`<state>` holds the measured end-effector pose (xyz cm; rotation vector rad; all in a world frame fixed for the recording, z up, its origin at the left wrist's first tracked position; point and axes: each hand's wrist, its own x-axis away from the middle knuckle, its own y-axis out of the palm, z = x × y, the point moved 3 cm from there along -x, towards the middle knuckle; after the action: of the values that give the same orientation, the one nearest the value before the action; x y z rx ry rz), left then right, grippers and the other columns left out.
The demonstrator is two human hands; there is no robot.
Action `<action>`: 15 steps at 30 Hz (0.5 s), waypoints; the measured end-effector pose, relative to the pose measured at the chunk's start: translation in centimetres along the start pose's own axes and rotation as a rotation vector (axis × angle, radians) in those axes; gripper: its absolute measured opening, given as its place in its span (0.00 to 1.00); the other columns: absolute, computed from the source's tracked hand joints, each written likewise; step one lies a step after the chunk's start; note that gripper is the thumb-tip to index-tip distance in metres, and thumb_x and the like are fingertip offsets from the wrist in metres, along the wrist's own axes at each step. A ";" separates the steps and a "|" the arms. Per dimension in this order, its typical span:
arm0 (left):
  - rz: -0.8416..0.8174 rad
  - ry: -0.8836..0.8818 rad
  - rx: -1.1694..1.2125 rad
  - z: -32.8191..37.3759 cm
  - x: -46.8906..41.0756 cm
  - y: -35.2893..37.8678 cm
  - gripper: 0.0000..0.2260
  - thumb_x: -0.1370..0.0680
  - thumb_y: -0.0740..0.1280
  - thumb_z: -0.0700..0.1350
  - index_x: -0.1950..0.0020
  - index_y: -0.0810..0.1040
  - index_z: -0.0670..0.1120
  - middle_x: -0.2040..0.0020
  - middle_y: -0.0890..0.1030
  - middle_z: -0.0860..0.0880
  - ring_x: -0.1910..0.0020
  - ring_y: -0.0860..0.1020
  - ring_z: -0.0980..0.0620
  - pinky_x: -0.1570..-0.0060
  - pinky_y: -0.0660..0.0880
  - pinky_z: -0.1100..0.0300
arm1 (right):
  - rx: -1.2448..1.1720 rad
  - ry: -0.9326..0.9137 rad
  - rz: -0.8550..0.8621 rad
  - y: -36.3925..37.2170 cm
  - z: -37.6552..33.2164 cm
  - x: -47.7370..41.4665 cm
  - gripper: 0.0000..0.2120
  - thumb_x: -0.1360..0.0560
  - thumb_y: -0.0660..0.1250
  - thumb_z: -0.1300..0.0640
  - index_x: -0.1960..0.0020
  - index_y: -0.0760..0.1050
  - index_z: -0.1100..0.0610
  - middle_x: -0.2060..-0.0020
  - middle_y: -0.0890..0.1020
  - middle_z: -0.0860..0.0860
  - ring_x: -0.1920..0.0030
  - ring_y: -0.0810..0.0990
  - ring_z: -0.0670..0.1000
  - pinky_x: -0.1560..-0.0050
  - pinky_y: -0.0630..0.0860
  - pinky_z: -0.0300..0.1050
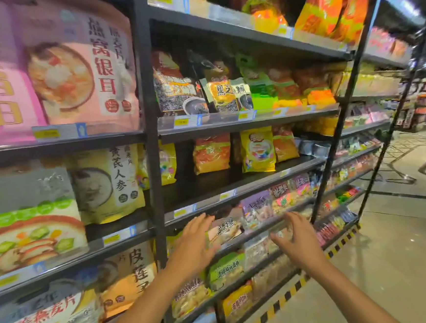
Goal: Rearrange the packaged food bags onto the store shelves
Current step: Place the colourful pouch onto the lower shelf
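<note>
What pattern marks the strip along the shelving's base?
The strip shows yellow and black stripes, clearest in the head view.

Bare shelf gap (186,186) between yellow bags (167,162); lower shelves (241,238) packed

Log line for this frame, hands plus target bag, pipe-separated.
phase: pre-grasp | left hand: open, at beige printed snack bag | right hand: fingers loosely curled by dark metal shelf edge, grip unclear
</note>
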<state>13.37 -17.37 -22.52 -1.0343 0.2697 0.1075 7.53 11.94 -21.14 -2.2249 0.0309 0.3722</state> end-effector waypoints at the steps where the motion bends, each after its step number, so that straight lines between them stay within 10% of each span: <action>1: -0.003 0.002 0.007 1.1 -1.7 0.8 0.33 0.18 0.66 0.59 0.17 0.56 0.58 0.16 0.53 0.55 0.17 0.52 0.51 0.20 0.59 0.49 | 0.003 0.002 0.013 -1.2 1.0 -1.1 0.39 0.24 0.71 0.38 0.21 0.63 0.53 0.23 0.64 0.49 0.22 0.63 0.54 0.26 0.67 0.55; 15: 0.025 0.022 -0.079 6.0 -21.9 9.0 0.35 0.19 0.66 0.62 0.17 0.54 0.58 0.15 0.51 0.54 0.16 0.46 0.51 0.20 0.57 0.44 | 0.005 -0.033 0.064 -5.4 9.5 -18.2 0.39 0.24 0.71 0.39 0.20 0.61 0.52 0.21 0.61 0.49 0.21 0.59 0.53 0.23 0.61 0.53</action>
<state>-8.57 -6.79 -21.22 -1.1115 0.3001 0.1302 -11.46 20.71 -17.58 -2.2167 0.0857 0.4437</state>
